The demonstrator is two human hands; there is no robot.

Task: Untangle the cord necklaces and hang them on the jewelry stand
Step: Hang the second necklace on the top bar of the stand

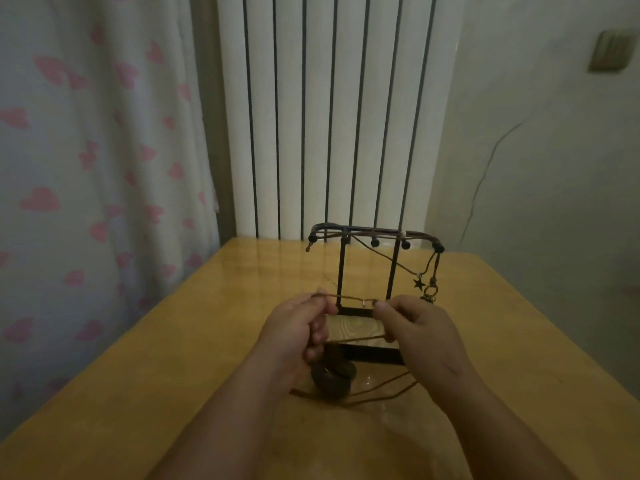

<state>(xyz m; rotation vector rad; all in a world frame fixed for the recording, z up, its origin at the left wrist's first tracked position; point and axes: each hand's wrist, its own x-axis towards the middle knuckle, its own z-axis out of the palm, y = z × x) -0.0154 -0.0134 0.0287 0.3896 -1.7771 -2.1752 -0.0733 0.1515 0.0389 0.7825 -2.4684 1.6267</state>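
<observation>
Head view. Left hand (pixel 298 336) and right hand (pixel 417 332) are both up at 6 o'clock of the jewelry stand (pixel 375 234). Each hand pinches the brown cord (pixel 349 298) between thumb and fingertips, other fingers curled. The cord runs taut and roughly level from left hand to right, crossing the stand's two posts low down. A small light bit sits on that stretch near the right thumb; clasp or bead, too blurred to tell. A second strand runs lower between the hands, across the stand's wood-grain base (pixel 358 325).

Loose cord (pixel 381 393) trails onto the table (pixel 156 358) at 6 o'clock of the hands. Dark round pendant (pixel 332 377) sits under the left hand; on the table or just above it, cannot tell.

The stand is upright, mid-table, with a black frame and knobbed top bar. Already on it: a cord draped across the bar, its star pendant (pixel 419 284) hanging at 4 o'clock of the bar. Just beside that, a second cord with a ring clasp (pixel 432 291) hangs off the bar's right end.

Radiator (pixel 329 116) at 12 o'clock behind the table, heart-print curtain (pixel 86 150) at 9 o'clock, wall switch (pixel 611 50) at 2 o'clock.
</observation>
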